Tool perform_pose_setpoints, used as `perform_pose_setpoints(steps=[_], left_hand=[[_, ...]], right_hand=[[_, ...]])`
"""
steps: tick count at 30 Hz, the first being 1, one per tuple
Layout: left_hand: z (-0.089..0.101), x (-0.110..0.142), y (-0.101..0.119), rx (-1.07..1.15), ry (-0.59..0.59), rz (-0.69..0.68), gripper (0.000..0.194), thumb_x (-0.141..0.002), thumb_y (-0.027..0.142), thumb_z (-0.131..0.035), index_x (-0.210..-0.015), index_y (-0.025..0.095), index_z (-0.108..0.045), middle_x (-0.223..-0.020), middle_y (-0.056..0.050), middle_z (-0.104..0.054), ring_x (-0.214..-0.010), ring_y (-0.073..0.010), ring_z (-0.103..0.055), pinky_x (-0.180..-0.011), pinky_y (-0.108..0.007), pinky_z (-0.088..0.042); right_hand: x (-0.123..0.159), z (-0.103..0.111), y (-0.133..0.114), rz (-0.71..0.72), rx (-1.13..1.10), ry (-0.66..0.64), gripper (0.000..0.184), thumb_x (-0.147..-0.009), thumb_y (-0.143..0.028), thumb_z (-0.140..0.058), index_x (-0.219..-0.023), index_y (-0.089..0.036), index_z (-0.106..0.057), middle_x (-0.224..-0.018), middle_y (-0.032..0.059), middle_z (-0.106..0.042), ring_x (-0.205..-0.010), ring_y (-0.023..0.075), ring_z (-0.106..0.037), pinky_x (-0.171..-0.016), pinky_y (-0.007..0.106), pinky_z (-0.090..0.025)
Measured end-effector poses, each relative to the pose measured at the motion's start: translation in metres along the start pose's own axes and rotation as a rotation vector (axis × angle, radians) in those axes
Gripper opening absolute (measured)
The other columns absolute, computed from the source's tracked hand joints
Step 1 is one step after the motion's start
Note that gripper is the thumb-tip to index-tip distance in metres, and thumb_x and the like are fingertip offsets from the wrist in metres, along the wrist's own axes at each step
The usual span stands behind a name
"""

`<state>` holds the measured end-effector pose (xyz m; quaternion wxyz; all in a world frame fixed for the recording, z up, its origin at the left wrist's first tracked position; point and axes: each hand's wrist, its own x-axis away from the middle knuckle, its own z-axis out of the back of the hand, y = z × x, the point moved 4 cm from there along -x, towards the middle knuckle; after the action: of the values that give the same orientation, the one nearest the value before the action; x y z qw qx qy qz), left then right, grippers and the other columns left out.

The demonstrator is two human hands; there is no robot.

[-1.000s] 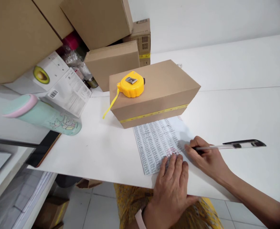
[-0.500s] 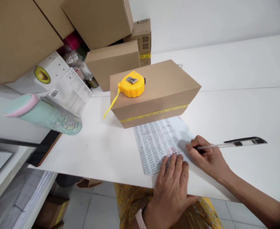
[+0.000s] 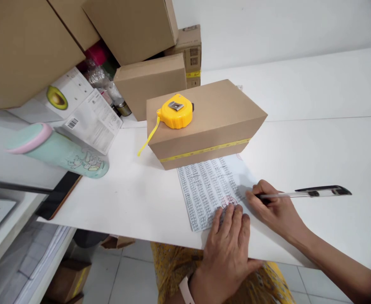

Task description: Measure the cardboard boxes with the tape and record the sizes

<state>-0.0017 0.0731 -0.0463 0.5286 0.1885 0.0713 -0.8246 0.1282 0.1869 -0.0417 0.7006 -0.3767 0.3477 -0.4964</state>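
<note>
A sheet of paper covered in columns of small handwriting lies on the white table, with a red round stamp near its lower right. My left hand rests flat on the sheet's lower edge, fingers stretched out. Pinched in my right hand is a pen with a clear barrel and a black clip; its tip is hidden by my fingers, at the sheet's right side. Over the far edge of the sheet stands a cardboard box with yellow tape. On top of it sits a yellow tape measure.
A mint bottle stands at the left, near a dark phone-like slab at the table's edge. Behind are stacked cardboard boxes and a white carton with an avocado picture. Shelves sit lower left.
The pen's upper end has dipped slightly and shifted a little left in my right hand. My left hand stays in place on the sheet.
</note>
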Motion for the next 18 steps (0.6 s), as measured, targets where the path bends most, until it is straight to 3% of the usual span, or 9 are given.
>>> perform_pose_setpoints(steps=[8,12,15,18], left_hand=[[0.001,0.0,0.0,-0.003,0.012,0.0,0.077,-0.097,0.071,-0.041,-0.137,0.008,-0.058,-0.15,-0.012,-0.056,-0.145,-0.0288,-0.043,-0.124,-0.043,-0.028],[-0.001,0.002,0.0,0.001,0.005,-0.001,0.077,-0.097,0.071,-0.039,-0.138,0.008,-0.057,-0.151,-0.013,-0.055,-0.145,-0.0284,-0.043,-0.124,-0.043,-0.028],[-0.003,0.003,0.0,0.022,0.007,0.005,0.077,-0.096,0.071,-0.042,-0.139,0.008,-0.056,-0.152,-0.013,-0.054,-0.145,-0.0284,-0.042,-0.124,-0.043,-0.029],[-0.005,0.004,-0.001,0.058,0.006,0.011,0.076,-0.096,0.069,-0.046,-0.139,0.007,-0.055,-0.152,-0.014,-0.053,-0.146,-0.0291,-0.041,-0.124,-0.044,-0.03]], right_hand=[[0.002,-0.001,0.002,-0.036,-0.017,-0.008,0.029,-0.092,-0.035,-0.058,-0.069,-0.024,-0.045,-0.06,-0.0052,-0.041,-0.053,0.0108,-0.034,-0.046,0.026,-0.03],[0.001,0.005,0.006,-0.072,0.016,0.079,0.032,-0.092,-0.04,-0.06,-0.07,-0.025,-0.045,-0.06,-0.0043,-0.042,-0.052,0.0117,-0.036,-0.047,0.027,-0.031],[-0.002,0.02,0.012,-0.062,0.128,0.217,0.021,-0.092,-0.043,-0.061,-0.083,-0.025,-0.055,-0.071,0.0002,-0.055,-0.059,0.0155,-0.048,-0.051,0.029,-0.038],[-0.008,0.031,0.018,0.048,0.332,0.218,0.017,-0.094,-0.033,-0.054,-0.105,-0.027,-0.064,-0.096,0.0078,-0.064,-0.081,0.0237,-0.061,-0.061,0.033,-0.045]])
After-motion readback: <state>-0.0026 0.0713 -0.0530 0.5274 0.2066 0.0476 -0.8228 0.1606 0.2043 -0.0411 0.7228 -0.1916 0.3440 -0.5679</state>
